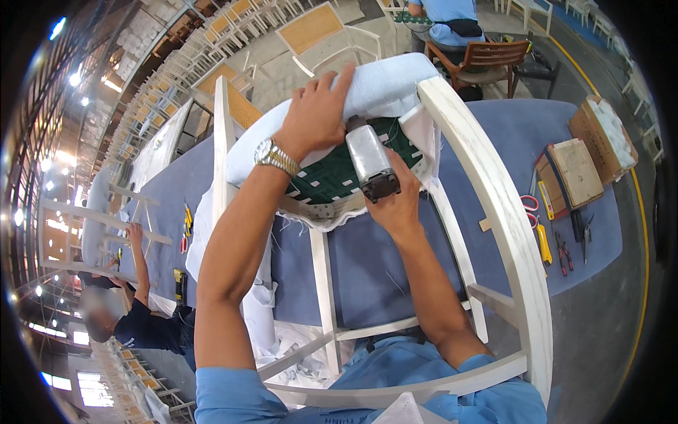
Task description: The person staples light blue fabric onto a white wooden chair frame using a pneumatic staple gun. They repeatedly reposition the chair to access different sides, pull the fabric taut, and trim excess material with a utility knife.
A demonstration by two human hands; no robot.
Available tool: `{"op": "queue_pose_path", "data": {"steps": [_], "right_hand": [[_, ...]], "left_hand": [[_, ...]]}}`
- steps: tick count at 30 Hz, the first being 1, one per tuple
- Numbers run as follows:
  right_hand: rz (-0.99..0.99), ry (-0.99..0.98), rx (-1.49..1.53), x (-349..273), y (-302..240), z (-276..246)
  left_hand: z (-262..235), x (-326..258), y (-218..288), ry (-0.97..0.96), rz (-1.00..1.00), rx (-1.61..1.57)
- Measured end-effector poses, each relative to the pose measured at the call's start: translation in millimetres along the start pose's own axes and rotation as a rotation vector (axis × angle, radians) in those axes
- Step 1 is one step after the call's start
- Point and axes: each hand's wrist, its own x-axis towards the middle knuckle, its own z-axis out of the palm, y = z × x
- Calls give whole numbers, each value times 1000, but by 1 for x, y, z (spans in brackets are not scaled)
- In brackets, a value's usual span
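A white-framed chair is tipped in front of me, with the underside of its seat facing me. Light blue fabric covers the padded seat, and dark green webbing shows inside the seat frame. My left hand, below a metal wristwatch, is closed over the padded edge, its fingers on the blue fabric. In my right hand is a silver and black staple gun. Its nose is at the inner edge of the seat, close to my left fingers; the exact contact point is hidden. Loose white cloth hangs below the seat.
The blue-covered table bears red-handled scissors, a yellow cutter, pliers and a cardboard box at right. A co-worker handles another chair at left; a seated person is behind the table.
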Motion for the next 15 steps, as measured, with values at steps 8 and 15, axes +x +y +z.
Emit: {"op": "queue_pose_path", "data": {"steps": [8, 15], "right_hand": [[50, 187, 64, -2, 20, 2], [204, 39, 157, -9, 39, 2]], "left_hand": [[-46, 22, -54, -112, 135, -561], [-12, 41, -64, -377, -149, -512]]}}
